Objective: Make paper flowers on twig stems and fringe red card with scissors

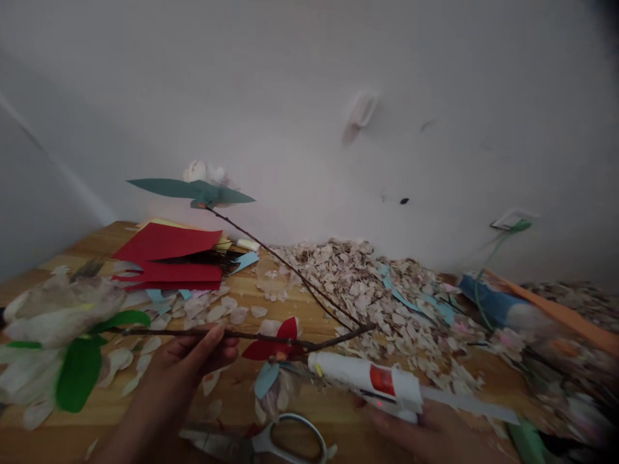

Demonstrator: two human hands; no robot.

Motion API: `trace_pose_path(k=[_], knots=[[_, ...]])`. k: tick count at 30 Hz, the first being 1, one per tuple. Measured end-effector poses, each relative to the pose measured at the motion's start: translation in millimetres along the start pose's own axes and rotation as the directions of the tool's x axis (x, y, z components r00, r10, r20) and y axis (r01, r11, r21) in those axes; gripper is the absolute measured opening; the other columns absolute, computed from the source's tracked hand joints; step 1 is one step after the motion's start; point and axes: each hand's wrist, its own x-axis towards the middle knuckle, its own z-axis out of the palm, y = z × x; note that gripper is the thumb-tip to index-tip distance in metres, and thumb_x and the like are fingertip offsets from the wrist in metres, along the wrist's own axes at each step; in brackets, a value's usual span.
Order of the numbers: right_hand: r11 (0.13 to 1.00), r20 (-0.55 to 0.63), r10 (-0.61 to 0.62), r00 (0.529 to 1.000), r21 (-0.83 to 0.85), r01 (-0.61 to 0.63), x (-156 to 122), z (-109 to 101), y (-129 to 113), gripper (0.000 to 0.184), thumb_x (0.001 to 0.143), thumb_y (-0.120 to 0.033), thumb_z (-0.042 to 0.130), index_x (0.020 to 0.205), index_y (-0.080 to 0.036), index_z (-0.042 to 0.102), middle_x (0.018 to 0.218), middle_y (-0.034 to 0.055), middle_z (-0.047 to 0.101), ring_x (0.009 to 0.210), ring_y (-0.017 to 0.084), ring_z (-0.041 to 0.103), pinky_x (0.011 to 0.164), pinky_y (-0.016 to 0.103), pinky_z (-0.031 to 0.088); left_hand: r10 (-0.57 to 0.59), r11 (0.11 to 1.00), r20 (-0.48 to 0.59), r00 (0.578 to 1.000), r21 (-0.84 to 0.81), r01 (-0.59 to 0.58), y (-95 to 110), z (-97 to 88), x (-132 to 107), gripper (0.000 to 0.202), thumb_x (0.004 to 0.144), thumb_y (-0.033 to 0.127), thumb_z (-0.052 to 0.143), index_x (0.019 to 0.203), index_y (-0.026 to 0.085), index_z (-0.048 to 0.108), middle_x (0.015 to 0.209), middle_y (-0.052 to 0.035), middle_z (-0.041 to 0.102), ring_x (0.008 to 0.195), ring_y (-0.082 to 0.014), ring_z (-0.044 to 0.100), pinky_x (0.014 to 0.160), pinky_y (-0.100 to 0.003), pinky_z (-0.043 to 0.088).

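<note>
Wooden tabletop: left hand grips twig running crosswise; right hand grips glue stick pointing left.

Your white glue gun with its red label, your dark brown twig, a teal paper leaf, a green paper leaf, red paper sheets, cream, brown-flecked petals, pale blue paper strips, a honey-toned wood-grain desk

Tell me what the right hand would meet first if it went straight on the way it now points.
The right hand would likely meet the red paper petals first, though depth is unclear.
</note>
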Motion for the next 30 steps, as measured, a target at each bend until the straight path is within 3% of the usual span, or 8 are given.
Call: trace_pose_path(k=[3, 6, 12, 16, 22, 26, 30], knots=[[0.999, 0.024, 0.038, 0.999, -0.008, -0.038, -1, 4, 0, 0.047, 0.07, -0.063, 0.059, 0.093, -0.024, 0.074, 0.096, 0.0038, 0.074, 0.097, 0.03, 0.065, 0.094, 0.037, 0.045, 0.007, 1.0, -0.008, 1.0, 0.018, -0.007, -2, -0.5, -1, 0.01, 0.064, 0.024, 0.079, 0.063, 0.016, 0.072, 0.056, 0.0009, 0.075, 0.053, -0.0084, 0.069, 0.055, -0.009, 0.053], [0.999, -0.017, -0.004, 1.0, -0.047, 0.003, -1, 6, 2, 0.045, 0.071, -0.06, 0.061, 0.096, -0.025, 0.073, 0.094, 0.0029, 0.074, 0.101, 0.03, 0.063, 0.096, 0.036, 0.044, 0.033, 0.999, -0.009, 0.999, 0.018, -0.032, -4, -1.4, -1, 0.012, 0.063, 0.025, 0.08, 0.064, 0.016, 0.072, 0.057, 0.0015, 0.075, 0.052, -0.0085, 0.069, 0.055, -0.01, 0.054], [0.994, -0.101, -0.069, 0.992, -0.092, 0.06, -2, 7, 3, 0.039, 0.071, -0.058, 0.064, 0.095, -0.028, 0.074, 0.093, 0.003, 0.074, 0.097, 0.029, 0.065, 0.087, 0.034, 0.051, 0.076, 0.997, -0.031, 0.997, 0.023, -0.076, -5, 1.0, -2, 0.016, 0.058, 0.028, 0.082, 0.064, 0.017, 0.072, 0.057, 0.0027, 0.075, 0.052, -0.0094, 0.069, 0.055, -0.011, 0.055], [0.979, -0.028, -0.148, 0.989, -0.144, 0.142, -1, 5, -2, 0.032, 0.075, -0.051, 0.062, 0.093, -0.027, 0.074, 0.089, 0.0018, 0.075, 0.086, 0.025, 0.068, 0.082, 0.031, 0.053, 0.095, 0.995, -0.05, 0.994, 0.023, -0.094, -7, 1.9, -1, 0.018, 0.055, 0.029, 0.084, 0.063, 0.017, 0.072, 0.057, 0.0025, 0.075, 0.051, -0.0098, 0.069, 0.054, -0.011, 0.056], [0.949, -0.021, -0.271, 0.962, -0.176, 0.263, 2, 7, -18, 0.026, 0.08, -0.045, 0.056, 0.082, -0.025, 0.073, 0.079, 0.0011, 0.073, 0.074, 0.02, 0.068, 0.073, 0.026, 0.054, 0.064, 0.998, -0.096, 0.993, 0.018, -0.062, -11, 3.8, 0, 0.005, 0.064, 0.016, 0.077, 0.062, 0.016, 0.072, 0.057, 0.0002, 0.076, 0.05, -0.0102, 0.069, 0.053, -0.01, 0.056], [0.934, -0.003, -0.293, 0.956, -0.214, 0.286, 3, 7, -27, 0.03, 0.083, -0.044, 0.049, 0.07, -0.026, 0.069, 0.07, 0.0012, 0.07, 0.066, 0.019, 0.066, 0.063, 0.025, 0.053, 0.049, 0.999, -0.108, 0.993, 0.018, -0.047, -8, 7.9, -1, 0.014, 0.073, 0.009, 0.067, 0.062, 0.015, 0.071, 0.054, -0.0008, 0.075, 0.048, -0.0097, 0.069, 0.051, -0.009, 0.055], [0.928, 0.004, -0.303, 0.953, -0.224, 0.296, 3, 6, -25, 0.028, 0.083, -0.044, 0.051, 0.072, -0.026, 0.069, 0.07, 0.0012, 0.071, 0.067, 0.02, 0.067, 0.064, 0.026, 0.054, 0.046, 0.999, -0.113, 0.993, 0.002, -0.046, -7, 8.5, -3, 0.016, 0.071, 0.006, 0.067, 0.059, 0.015, 0.071, 0.051, 0.0002, 0.074, 0.047, -0.0095, 0.068, 0.05, -0.009, 0.054]])
